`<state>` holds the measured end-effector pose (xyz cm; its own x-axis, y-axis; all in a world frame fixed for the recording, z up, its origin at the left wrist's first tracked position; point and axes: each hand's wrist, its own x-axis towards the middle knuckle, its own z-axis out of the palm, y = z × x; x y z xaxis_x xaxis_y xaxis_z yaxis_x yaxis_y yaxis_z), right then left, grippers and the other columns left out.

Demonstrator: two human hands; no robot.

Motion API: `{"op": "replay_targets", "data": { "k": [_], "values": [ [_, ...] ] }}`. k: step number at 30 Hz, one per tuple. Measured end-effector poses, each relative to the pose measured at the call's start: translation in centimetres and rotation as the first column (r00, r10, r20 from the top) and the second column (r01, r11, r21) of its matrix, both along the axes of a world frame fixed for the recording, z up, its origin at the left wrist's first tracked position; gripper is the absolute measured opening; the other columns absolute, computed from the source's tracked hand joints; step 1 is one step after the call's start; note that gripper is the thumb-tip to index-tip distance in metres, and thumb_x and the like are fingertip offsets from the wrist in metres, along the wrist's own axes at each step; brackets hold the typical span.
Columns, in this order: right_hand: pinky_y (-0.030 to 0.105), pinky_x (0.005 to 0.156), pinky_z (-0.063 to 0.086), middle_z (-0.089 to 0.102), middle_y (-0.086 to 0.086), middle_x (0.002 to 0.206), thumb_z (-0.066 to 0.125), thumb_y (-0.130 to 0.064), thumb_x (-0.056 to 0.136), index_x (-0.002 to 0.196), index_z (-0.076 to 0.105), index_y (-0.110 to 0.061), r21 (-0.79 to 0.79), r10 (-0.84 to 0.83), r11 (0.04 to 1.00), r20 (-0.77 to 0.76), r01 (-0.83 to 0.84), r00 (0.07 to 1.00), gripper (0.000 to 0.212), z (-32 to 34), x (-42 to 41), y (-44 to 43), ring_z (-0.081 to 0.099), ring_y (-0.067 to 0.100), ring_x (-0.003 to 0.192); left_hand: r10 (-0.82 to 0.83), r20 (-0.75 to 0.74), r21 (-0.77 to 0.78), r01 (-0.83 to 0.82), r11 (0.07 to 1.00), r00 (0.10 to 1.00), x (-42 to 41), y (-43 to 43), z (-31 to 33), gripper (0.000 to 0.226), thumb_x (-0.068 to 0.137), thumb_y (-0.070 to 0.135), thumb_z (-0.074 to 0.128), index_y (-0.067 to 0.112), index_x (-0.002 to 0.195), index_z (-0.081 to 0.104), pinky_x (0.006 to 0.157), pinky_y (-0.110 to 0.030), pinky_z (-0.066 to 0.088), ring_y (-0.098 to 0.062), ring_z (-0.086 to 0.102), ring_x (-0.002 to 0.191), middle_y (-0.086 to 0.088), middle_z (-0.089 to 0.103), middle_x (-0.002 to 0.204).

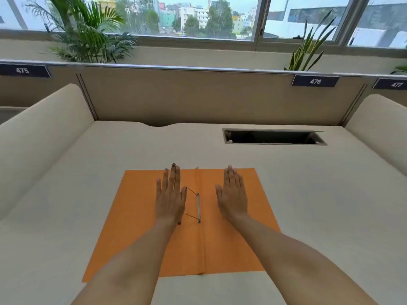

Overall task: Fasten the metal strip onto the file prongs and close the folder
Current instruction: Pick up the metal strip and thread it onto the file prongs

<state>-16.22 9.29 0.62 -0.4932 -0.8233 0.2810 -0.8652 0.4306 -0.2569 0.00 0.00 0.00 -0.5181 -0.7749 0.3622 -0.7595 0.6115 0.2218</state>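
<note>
An orange folder (132, 216) lies spread flat on the desk, its centre fold running toward me. A thin metal strip (198, 206) lies along that fold, with two wire prongs (191, 191) angling up to its left. My left hand (170, 195) rests flat, palm down, on the left flap just beside the prongs, fingers straight and holding nothing. On the right flap my right hand (232, 193) lies flat too, a little way from the strip, empty.
The beige desk (308, 194) has a rectangular cable slot (273, 137) at the back right. Padded dividers (39, 133) rise on both sides, a partition with number plates stands behind, and plants sit by the window.
</note>
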Motion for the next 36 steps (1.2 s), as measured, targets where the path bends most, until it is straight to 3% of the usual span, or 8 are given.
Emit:
{"op": "replay_targets", "data": {
  "k": [5, 10, 13, 16, 22, 27, 32, 36],
  "values": [
    [0.035, 0.123, -0.002, 0.009, 0.011, 0.161, 0.024, -0.039, 0.102, 0.151, 0.009, -0.003, 0.160, -0.178, 0.975, 0.170, 0.151, 0.969, 0.062, -2.5, 0.0, 2.0, 0.003, 0.022, 0.149, 0.024, 0.045, 0.201, -0.032, 0.979, 0.999, 1.3, 1.1, -2.4, 0.062, 0.102, 0.036, 0.020, 0.016, 0.148, -0.017, 0.121, -0.039, -0.007, -0.016, -0.016, 0.146, 0.001, -0.017, 0.160],
    [0.037, 0.121, 0.013, 0.028, 0.014, 0.155, 0.035, -0.034, 0.100, 0.146, 0.028, -0.002, 0.096, -0.199, 0.978, 0.167, 0.185, 0.966, 0.057, -2.6, 0.5, 2.3, 0.021, 0.026, 0.145, -0.009, 0.065, 0.436, -0.020, 0.900, 0.998, -0.1, 1.6, -2.8, 0.078, 0.098, 0.052, 0.026, 0.010, 0.149, -0.016, 0.120, -0.037, -0.009, -0.018, -0.011, 0.148, -0.005, -0.013, 0.161],
    [0.036, 0.104, 0.038, 0.053, 0.017, 0.130, 0.047, -0.020, 0.096, 0.127, 0.052, 0.001, -0.006, -0.214, 0.976, 0.117, 0.217, 0.970, 0.038, -1.9, 1.0, 2.3, 0.046, 0.031, 0.121, 0.002, 0.043, 0.491, -0.023, 0.871, 0.999, -0.5, 1.4, -2.7, 0.092, 0.092, 0.064, 0.032, 0.009, 0.149, -0.013, 0.119, -0.038, -0.010, -0.018, -0.012, 0.148, -0.005, -0.010, 0.161],
    [0.033, 0.090, 0.041, 0.058, 0.015, 0.114, 0.047, -0.009, 0.094, 0.111, 0.059, 0.000, -0.003, -0.294, 0.955, 0.126, 0.297, 0.947, 0.023, -0.9, 1.4, 2.3, 0.050, 0.028, 0.106, 0.028, 0.021, 0.527, -0.034, 0.849, 0.999, -0.6, 1.2, -2.6, 0.104, 0.085, 0.071, 0.039, 0.009, 0.150, -0.012, 0.118, -0.040, -0.010, -0.018, -0.012, 0.148, -0.004, -0.009, 0.162],
    [0.041, 0.090, 0.046, 0.061, 0.018, 0.115, 0.054, -0.011, 0.094, 0.108, 0.063, 0.000, 0.220, -0.548, 0.836, 0.278, 0.503, 0.789, 0.020, 1.1, 1.6, 2.4, 0.057, 0.035, 0.106, 0.063, 0.011, 0.519, -0.060, 0.853, 0.998, -1.1, 1.2, -2.9, 0.108, 0.080, 0.073, 0.044, 0.012, 0.151, -0.011, 0.119, -0.043, -0.011, -0.016, -0.013, 0.148, 0.000, -0.009, 0.162],
    [0.044, 0.085, 0.048, 0.065, 0.019, 0.103, 0.050, 0.008, 0.087, 0.067, 0.053, -0.007, 0.293, -0.599, 0.800, 0.412, 0.523, 0.687, 0.025, 2.5, 1.0, 1.9, 0.059, 0.039, 0.099, 0.052, 0.038, 0.452, -0.063, 0.890, 0.998, -1.2, 1.6, -3.1, 0.096, 0.085, 0.070, 0.041, 0.017, 0.152, -0.002, 0.117, -0.046, -0.012, -0.019, -0.012, 0.148, 0.002, -0.004, 0.162],
    [0.044, 0.091, 0.048, 0.063, 0.016, 0.110, 0.058, -0.003, 0.086, 0.085, 0.057, -0.008, 0.360, -0.614, 0.787, 0.533, 0.501, 0.582, 0.005, 3.3, 0.0, 1.6, 0.058, 0.036, 0.105, -0.045, 0.105, 0.356, 0.005, 0.935, 0.993, -1.8, 2.4, -3.0, 0.060, 0.096, 0.055, 0.034, 0.033, 0.150, 0.019, 0.117, -0.051, -0.008, -0.022, -0.005, 0.149, 0.007, 0.007, 0.162],
    [0.046, 0.096, 0.044, 0.063, 0.014, 0.109, 0.063, -0.009, 0.086, 0.087, 0.056, -0.007, 0.357, -0.591, 0.802, 0.588, 0.479, 0.552, 0.007, 3.1, -0.4, 2.2, 0.057, 0.035, 0.104, -0.064, 0.142, 0.342, 0.012, 0.940, 0.988, -1.8, 2.6, -3.2, 0.054, 0.098, 0.052, 0.029, 0.037, 0.149, 0.020, 0.117, -0.051, -0.006, -0.022, -0.004, 0.149, 0.011, 0.007, 0.161]
  ]
}}
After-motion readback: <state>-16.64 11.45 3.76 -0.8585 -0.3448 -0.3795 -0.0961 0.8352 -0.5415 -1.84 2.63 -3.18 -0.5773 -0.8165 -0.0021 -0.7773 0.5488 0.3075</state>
